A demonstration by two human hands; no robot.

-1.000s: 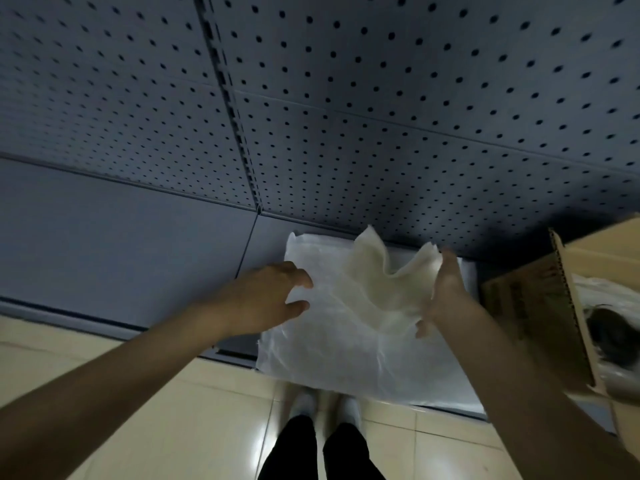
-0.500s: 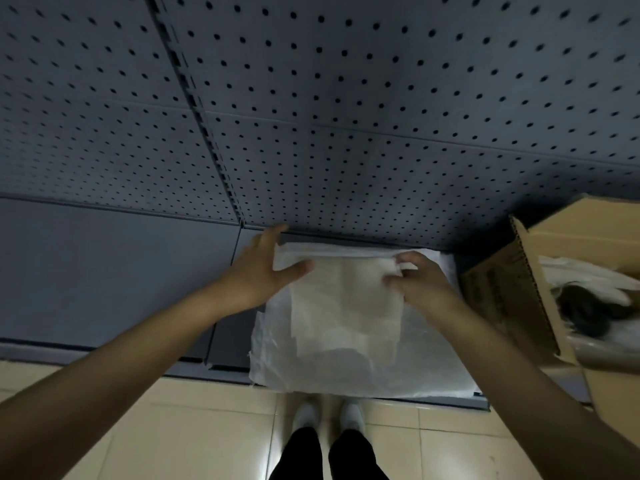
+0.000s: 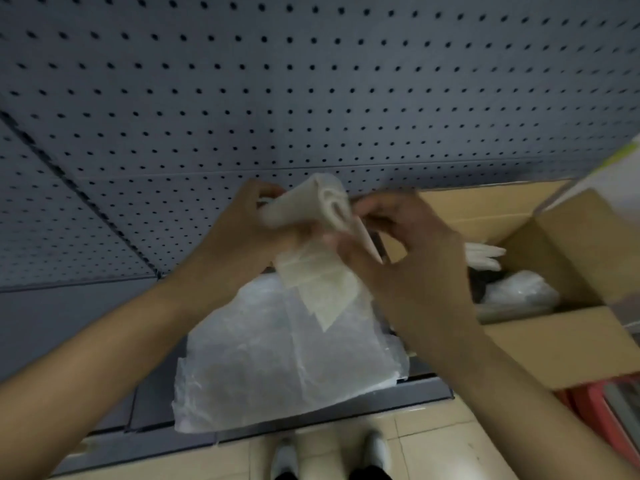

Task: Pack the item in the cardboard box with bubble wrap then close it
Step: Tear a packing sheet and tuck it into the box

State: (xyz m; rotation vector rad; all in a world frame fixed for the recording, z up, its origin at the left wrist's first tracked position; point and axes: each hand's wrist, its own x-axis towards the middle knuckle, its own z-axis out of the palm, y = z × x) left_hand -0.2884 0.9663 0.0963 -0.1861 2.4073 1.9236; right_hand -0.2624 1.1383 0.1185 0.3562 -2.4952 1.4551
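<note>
Both hands hold a folded, cream-coloured sheet of bubble wrap (image 3: 318,244) lifted above the shelf. My left hand (image 3: 239,230) grips its left side and my right hand (image 3: 401,251) pinches its right side. Its loose end hangs down over a stack of white wrap sheets (image 3: 277,358) lying flat on the grey shelf. To the right stands the open cardboard box (image 3: 561,341). Inside it lie a dark item (image 3: 479,284) and white plastic-wrapped stuff (image 3: 519,289), partly hidden by my right hand.
A grey pegboard wall (image 3: 311,81) rises behind the shelf (image 3: 69,323). Tiled floor (image 3: 433,445) and my shoes (image 3: 287,459) show below the shelf edge. A red object (image 3: 602,410) lies under the box at the lower right.
The sheet was spread and folded flat on the stack; now both hands have lifted it, folded smaller. The view has swung right, showing more of the box.
</note>
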